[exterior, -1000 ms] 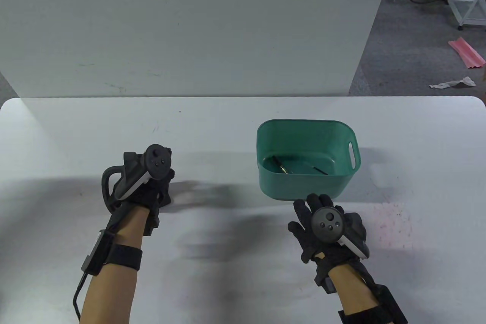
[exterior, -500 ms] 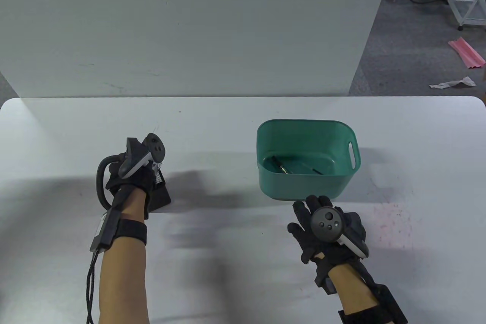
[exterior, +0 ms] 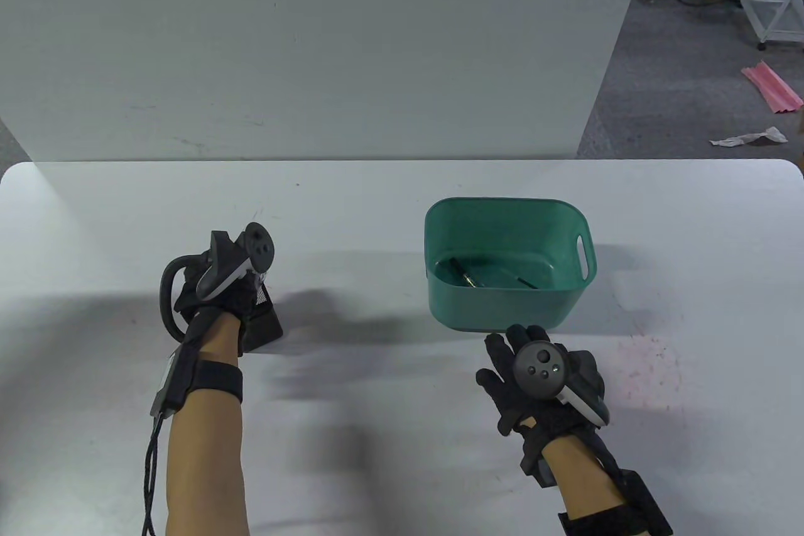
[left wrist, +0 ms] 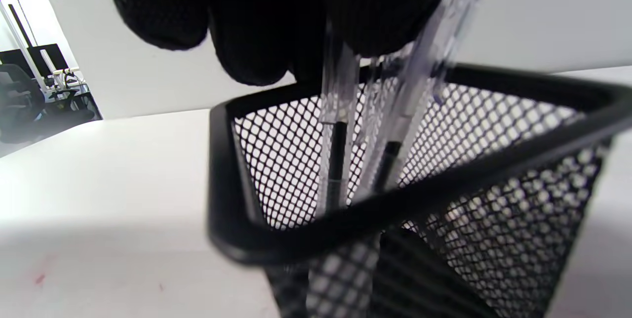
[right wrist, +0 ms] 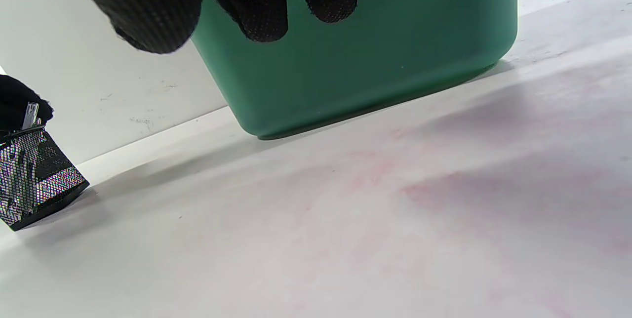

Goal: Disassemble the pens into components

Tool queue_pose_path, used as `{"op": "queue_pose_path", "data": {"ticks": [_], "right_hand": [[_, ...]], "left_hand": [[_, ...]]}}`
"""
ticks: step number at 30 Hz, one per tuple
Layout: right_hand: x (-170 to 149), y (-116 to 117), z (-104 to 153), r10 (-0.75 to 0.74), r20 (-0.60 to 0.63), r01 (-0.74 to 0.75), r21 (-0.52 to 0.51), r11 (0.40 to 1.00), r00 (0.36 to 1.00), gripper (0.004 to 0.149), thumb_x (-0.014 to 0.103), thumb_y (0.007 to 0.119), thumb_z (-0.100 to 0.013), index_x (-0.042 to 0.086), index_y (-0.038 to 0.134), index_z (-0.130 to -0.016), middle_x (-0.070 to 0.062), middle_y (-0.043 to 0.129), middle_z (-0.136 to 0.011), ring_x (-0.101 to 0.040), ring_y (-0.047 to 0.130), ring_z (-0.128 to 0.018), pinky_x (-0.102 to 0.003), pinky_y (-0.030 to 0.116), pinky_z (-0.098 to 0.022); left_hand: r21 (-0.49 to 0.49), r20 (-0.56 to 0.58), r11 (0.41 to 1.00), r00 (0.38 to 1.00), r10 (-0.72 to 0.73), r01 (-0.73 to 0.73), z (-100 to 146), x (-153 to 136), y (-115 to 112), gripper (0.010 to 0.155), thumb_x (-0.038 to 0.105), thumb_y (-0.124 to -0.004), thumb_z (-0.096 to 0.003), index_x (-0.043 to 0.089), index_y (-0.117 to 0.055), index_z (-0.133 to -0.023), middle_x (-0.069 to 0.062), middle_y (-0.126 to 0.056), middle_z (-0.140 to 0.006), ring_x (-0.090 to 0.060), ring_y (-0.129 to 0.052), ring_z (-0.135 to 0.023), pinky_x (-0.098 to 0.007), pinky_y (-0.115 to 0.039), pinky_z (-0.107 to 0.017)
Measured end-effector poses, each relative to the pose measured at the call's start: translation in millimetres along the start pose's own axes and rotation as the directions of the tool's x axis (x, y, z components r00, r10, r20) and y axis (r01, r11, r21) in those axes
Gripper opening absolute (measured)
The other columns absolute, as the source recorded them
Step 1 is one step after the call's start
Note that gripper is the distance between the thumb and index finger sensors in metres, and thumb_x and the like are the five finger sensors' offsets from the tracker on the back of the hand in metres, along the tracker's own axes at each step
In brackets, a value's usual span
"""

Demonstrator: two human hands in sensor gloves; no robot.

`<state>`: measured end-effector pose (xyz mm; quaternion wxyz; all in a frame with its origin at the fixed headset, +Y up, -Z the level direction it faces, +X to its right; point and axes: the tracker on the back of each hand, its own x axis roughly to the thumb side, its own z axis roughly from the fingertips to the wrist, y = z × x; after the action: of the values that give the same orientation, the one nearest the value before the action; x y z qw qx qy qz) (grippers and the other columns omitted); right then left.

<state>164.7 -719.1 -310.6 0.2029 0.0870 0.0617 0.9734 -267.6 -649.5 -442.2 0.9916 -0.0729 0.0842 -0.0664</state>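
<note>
A black mesh pen holder (exterior: 267, 322) stands at the table's left, tilted in the left wrist view (left wrist: 345, 229). Clear pens (left wrist: 336, 110) with dark refills stand in it. My left hand (exterior: 251, 292) is on top of the holder, and its fingers (left wrist: 296, 21) close around the pens' upper ends. A green bin (exterior: 502, 204) at centre right holds dark pen parts (exterior: 468, 277). My right hand (exterior: 512, 347) lies flat and empty, fingers spread, just in front of the bin (right wrist: 370, 51).
A white backboard (exterior: 314, 46) stands along the table's far edge. The holder also shows at the left of the right wrist view (right wrist: 34, 179). Faint pink stains (exterior: 647, 360) mark the table right of my right hand.
My left hand has rolled over and shifted slightly left on top of the holder, whose side now shows. My right hand has not moved.
</note>
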Motion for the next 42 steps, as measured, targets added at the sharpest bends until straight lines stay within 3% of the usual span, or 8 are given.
{"op": "queue_pose_path", "data": {"ticks": [7, 12, 19, 22, 28, 32, 38, 42], "right_hand": [[0, 0, -1, -0.008, -0.002, 0.008, -0.001, 1.0, 1.0, 0.064, 0.052, 0.065, -0.057, 0.021, 0.049, -0.111, -0.02, 0.035, -0.118, -0.048, 0.025, -0.105, -0.072, 0.023, -0.069], [1, -1, -1, -0.004, 0.003, 0.005, -0.007, 1.0, 1.0, 0.063, 0.052, 0.065, -0.057, 0.021, 0.049, -0.111, -0.02, 0.035, -0.118, -0.048, 0.025, -0.105, -0.072, 0.023, -0.069], [5, -6, 0, -0.026, 0.027, 0.028, -0.039, 0.999, 0.999, 0.063, 0.052, 0.065, -0.057, 0.021, 0.049, -0.111, -0.02, 0.037, -0.117, -0.048, 0.026, -0.105, -0.072, 0.024, -0.069], [8, -5, -1, -0.041, 0.044, 0.043, -0.046, 0.998, 0.998, 0.063, 0.051, 0.065, -0.057, 0.021, 0.049, -0.11, -0.02, 0.038, -0.117, -0.048, 0.027, -0.105, -0.072, 0.025, -0.07], [17, -1, 0, -0.054, 0.086, 0.059, -0.051, 0.997, 0.995, 0.063, 0.051, 0.066, -0.057, 0.021, 0.05, -0.11, -0.02, 0.039, -0.117, -0.048, 0.03, -0.105, -0.072, 0.027, -0.07], [21, 2, 1, -0.084, 0.111, 0.09, -0.054, 0.994, 0.99, 0.063, 0.051, 0.066, -0.057, 0.02, 0.05, -0.11, -0.021, 0.041, -0.116, -0.048, 0.032, -0.105, -0.073, 0.029, -0.07], [23, 9, -2, -0.144, 0.11, 0.149, -0.039, 0.988, 0.983, 0.064, 0.052, 0.066, -0.057, 0.02, 0.05, -0.11, -0.021, 0.045, -0.115, -0.049, 0.037, -0.104, -0.074, 0.033, -0.069], [22, 12, -4, -0.208, 0.098, 0.214, -0.057, 0.975, 0.973, 0.065, 0.052, 0.067, -0.056, 0.019, 0.051, -0.109, -0.021, 0.049, -0.114, -0.049, 0.042, -0.103, -0.074, 0.037, -0.069]], "left_hand": [[0.116, 0.024, 0.992, 0.999, 0.039, -0.042, 21, -11, 25, 0.045, 0.037, -0.081, -0.0506, 0.039, -0.076, -0.095, 0.002, -0.092, -0.094, -0.023, -0.099, -0.081, -0.052, -0.082, -0.06], [0.28, 0.033, 0.955, 0.995, 0.09, -0.095, 44, -18, 46, 0.045, 0.037, -0.082, -0.0499, 0.039, -0.077, -0.094, 0.001, -0.093, -0.093, -0.022, -0.102, -0.075, -0.051, -0.085, -0.057], [0.475, 0.153, 0.844, 0.968, 0.199, -0.249, 87, -21, 74, 0.044, 0.037, -0.083, -0.049, 0.038, -0.079, -0.092, 0.0, -0.094, -0.091, -0.021, -0.103, -0.071, -0.05, -0.086, -0.056], [0.5, 0.227, 0.794, 0.937, 0.266, -0.346, 105, -16, 76, 0.044, 0.038, -0.083, -0.0488, 0.036, -0.079, -0.092, -0.001, -0.096, -0.088, -0.021, -0.104, -0.068, -0.05, -0.087, -0.055], [0.418, 0.384, 0.715, 0.822, 0.42, -0.56, 130, 7, 56, 0.044, 0.041, -0.083, -0.0485, 0.033, -0.08, -0.091, -0.003, -0.099, -0.082, -0.019, -0.106, -0.061, -0.049, -0.089, -0.053], [0.298, 0.458, 0.688, 0.731, 0.505, -0.662, 137, 31, 27, 0.045, 0.042, -0.084, -0.0481, 0.031, -0.079, -0.091, -0.003, -0.1, -0.079, -0.018, -0.107, -0.057, -0.048, -0.09, -0.05], [0.037, 0.468, 0.61, 0.553, 0.689, -0.792, 136, 54, -18, 0.046, 0.043, -0.085, -0.0468, 0.029, -0.076, -0.09, -0.002, -0.1, -0.078, -0.018, -0.108, -0.056, -0.048, -0.091, -0.048], [-0.089, 0.438, 0.555, 0.468, 0.767, -0.827, 132, 63, -44, 0.043, 0.042, -0.087, -0.0465, 0.03, -0.075, -0.086, 0.0, -0.098, -0.082, -0.02, -0.108, -0.061, -0.049, -0.091, -0.05]]}}
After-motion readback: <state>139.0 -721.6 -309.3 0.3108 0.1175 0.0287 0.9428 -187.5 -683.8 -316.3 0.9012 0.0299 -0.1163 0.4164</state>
